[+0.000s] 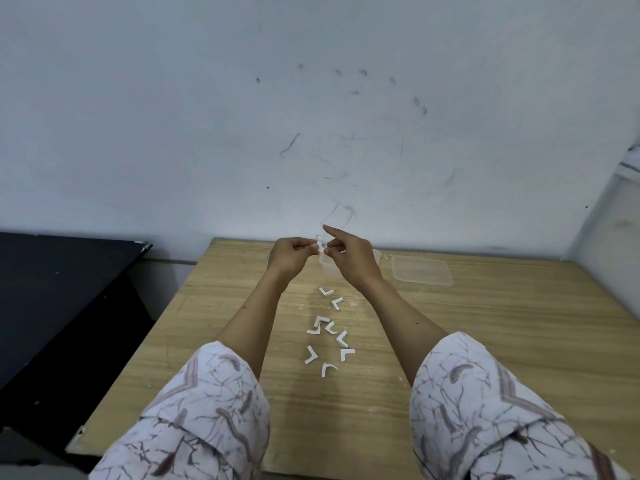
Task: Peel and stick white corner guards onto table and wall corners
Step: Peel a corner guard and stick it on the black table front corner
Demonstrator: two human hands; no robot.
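Small white L-shaped corner guards (330, 332) lie scattered on a wood-grain table (485, 341) between two patterned sleeves. Farther out, above the table's middle, the left hand (289, 259) and right hand (349, 261) pinch one small white guard (321, 244) between them, right forefinger raised. Beyond sit a clear plastic container (327, 268) and its lid (420, 270) near the scuffed pale wall (311, 116); a black table (52, 289) stands left.

Scuffed pale wall (207, 116), black furniture (52, 289)

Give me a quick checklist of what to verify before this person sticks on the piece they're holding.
1. Corner guard held between both hands: ok, left hand and right hand pinch it.
2. Backing peeled off: cannot tell, too small and blurred.
3. Spent L-shaped pieces lying away from the table corners: ok.
4. Clear lid out of the way: ok, right of the hands.
5. Target corner in view: not ok.
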